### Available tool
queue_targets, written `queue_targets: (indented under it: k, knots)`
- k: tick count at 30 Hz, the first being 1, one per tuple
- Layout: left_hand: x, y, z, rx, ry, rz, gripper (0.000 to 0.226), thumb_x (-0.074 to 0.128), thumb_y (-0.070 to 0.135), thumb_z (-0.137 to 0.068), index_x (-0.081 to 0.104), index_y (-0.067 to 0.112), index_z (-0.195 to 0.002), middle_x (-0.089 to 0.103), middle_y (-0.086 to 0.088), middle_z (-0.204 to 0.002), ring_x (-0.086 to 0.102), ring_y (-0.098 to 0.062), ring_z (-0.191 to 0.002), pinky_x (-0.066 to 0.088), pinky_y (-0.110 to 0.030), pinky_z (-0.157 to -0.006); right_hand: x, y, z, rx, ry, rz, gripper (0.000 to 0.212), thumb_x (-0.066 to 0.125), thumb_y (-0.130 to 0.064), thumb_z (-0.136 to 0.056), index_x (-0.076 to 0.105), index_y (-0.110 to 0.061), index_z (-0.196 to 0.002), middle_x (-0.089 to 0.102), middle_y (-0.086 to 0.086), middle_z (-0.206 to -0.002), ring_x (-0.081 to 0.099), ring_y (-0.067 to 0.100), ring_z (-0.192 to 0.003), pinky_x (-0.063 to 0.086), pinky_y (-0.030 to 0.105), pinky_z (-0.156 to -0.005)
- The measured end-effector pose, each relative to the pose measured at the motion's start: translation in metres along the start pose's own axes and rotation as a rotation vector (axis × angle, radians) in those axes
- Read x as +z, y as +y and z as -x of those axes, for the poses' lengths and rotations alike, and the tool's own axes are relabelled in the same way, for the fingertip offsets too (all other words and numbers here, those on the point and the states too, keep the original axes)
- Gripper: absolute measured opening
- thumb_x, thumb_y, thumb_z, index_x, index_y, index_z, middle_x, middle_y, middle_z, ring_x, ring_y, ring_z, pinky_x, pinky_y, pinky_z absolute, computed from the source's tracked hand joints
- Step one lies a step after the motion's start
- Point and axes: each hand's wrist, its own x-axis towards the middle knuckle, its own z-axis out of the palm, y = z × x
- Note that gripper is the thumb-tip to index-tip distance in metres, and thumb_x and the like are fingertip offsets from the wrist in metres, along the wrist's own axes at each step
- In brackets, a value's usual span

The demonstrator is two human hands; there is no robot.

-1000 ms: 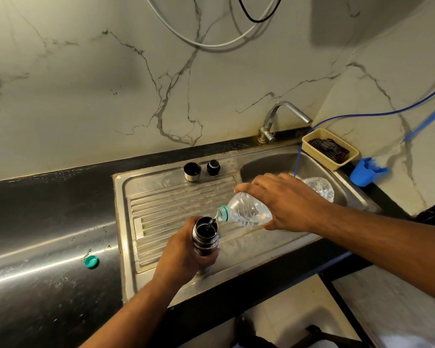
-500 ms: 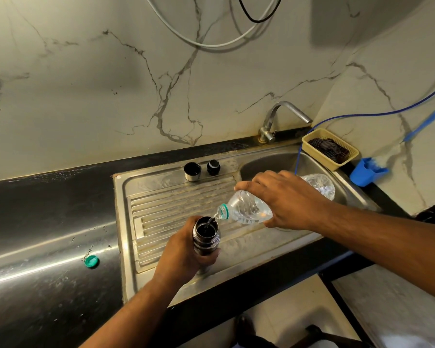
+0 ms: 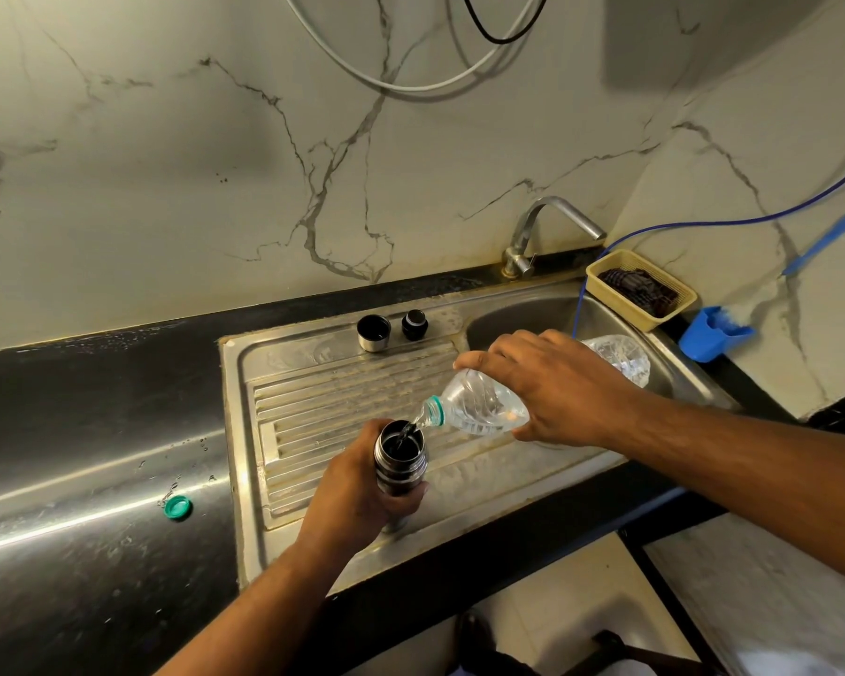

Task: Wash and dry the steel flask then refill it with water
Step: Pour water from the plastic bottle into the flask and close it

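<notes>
Currently I am gripping steel flask (image 3: 400, 461) upright, left hand (image 3: 357, 495); right hand (image 3: 552, 387) is holding plastic bottle (image 3: 479, 407) tipped, neck just right of flask mouth.

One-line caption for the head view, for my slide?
The left hand grips the open steel flask over the drainboard while the right hand tips a plastic bottle, pouring water into it.

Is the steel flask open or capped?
Open: the flask has a bare mouth, the bottle pours water into it, and a cup and stopper stand apart.
</notes>
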Motion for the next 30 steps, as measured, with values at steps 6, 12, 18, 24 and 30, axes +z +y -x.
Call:
queue_targets:
  k: [6,12,18,24,30]
  knots:
    - [0.0003,-0.0008,-0.0002,-0.020,-0.007,-0.001,0.063,0.088,0.044,-0.064,0.051,0.043,-0.115,0.067,0.028,-0.098,0.066,0.001,-0.089,0.054,-0.023,-0.076,-0.0001,0.0005,0.0002,0.006,-0.001,-0.005,0.104,0.082,-0.053,-0.076,0.017,-0.038,-0.155,0.050,-0.001,-0.137,0.049,0.017,-0.122,0.042,0.034,-0.096]
    - [0.0003,-0.0007,-0.0002,-0.017,-0.006,0.001,0.062,0.088,0.044,-0.063,0.052,0.041,-0.114,0.067,0.029,-0.098,0.065,0.002,-0.089,0.052,-0.021,-0.075,0.0000,0.0002,0.0016,0.009,-0.003,0.004,0.104,0.083,-0.053,-0.075,0.018,-0.038,-0.155,0.050,-0.002,-0.137,0.049,0.017,-0.122,0.042,0.034,-0.096]
    - [0.0004,-0.0011,-0.0001,-0.019,-0.010,-0.001,0.064,0.088,0.045,-0.063,0.051,0.043,-0.115,0.069,0.025,-0.097,0.066,0.001,-0.090,0.053,-0.021,-0.076,-0.0025,0.0003,0.0019,0.010,-0.004,0.015,0.104,0.082,-0.052,-0.076,0.018,-0.039,-0.156,0.049,-0.002,-0.137,0.048,0.016,-0.122,0.041,0.033,-0.096]
    - [0.0012,-0.0012,0.0000,-0.030,-0.002,-0.002,0.063,0.085,0.050,-0.061,0.051,0.045,-0.114,0.069,0.026,-0.096,0.066,0.000,-0.087,0.054,-0.025,-0.076,-0.0057,-0.0008,0.0027,0.013,0.003,0.018,0.104,0.084,-0.051,-0.075,0.019,-0.038,-0.155,0.050,-0.002,-0.135,0.049,0.016,-0.120,0.041,0.033,-0.094]
    - [0.0017,-0.0017,0.0002,-0.023,0.003,0.005,0.062,0.087,0.046,-0.062,0.052,0.042,-0.114,0.069,0.025,-0.097,0.067,-0.001,-0.087,0.056,-0.032,-0.078,-0.0053,-0.0012,0.0031,0.016,0.000,0.031,0.105,0.084,-0.051,-0.073,0.019,-0.039,-0.154,0.051,-0.002,-0.132,0.050,0.016,-0.117,0.044,0.034,-0.093]
